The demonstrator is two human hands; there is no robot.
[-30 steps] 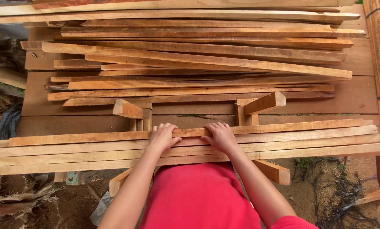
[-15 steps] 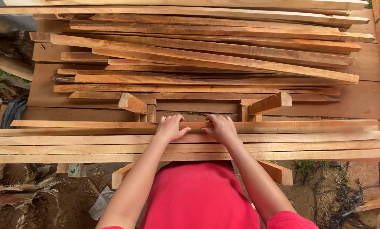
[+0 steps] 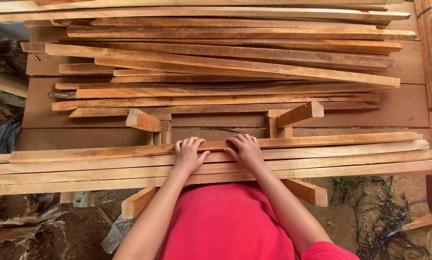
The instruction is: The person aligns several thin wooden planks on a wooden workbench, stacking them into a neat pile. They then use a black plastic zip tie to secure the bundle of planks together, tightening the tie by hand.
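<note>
Resting flat across the middle of the frame, four long wooden strips (image 3: 322, 156) lie side by side on two angled supports, and both hands sit on top of them. The left hand (image 3: 188, 155) lies palm down, fingers spread and nearly straight, with its fingertips (image 3: 187, 142) reaching the reddish far strip (image 3: 331, 140); it presses rather than grips. The right hand (image 3: 245, 151) is likewise open and flat, just beside the left, fingers curled slightly over the same strip's edge; nothing is enclosed in either hand. The left support (image 3: 144, 120) and the right support (image 3: 300, 114) slope down toward the person, whose red shirt (image 3: 225, 221) fills the lower centre. Risk noted: the strips are loose and unclamped on a sloping rest, so uneven pressure could let one slide off toward the lower edge. Both hands bear near the centre, leaving long unsupported ends at left and right that may tip or swing. Rough sawn edges under sliding palms could cause splinters. Across the upper frame, a stack of planks (image 3: 225, 62) lies unevenly, some pieces crossing at angles on the wide board (image 3: 408, 110) beneath, and could shift if knocked.
</note>
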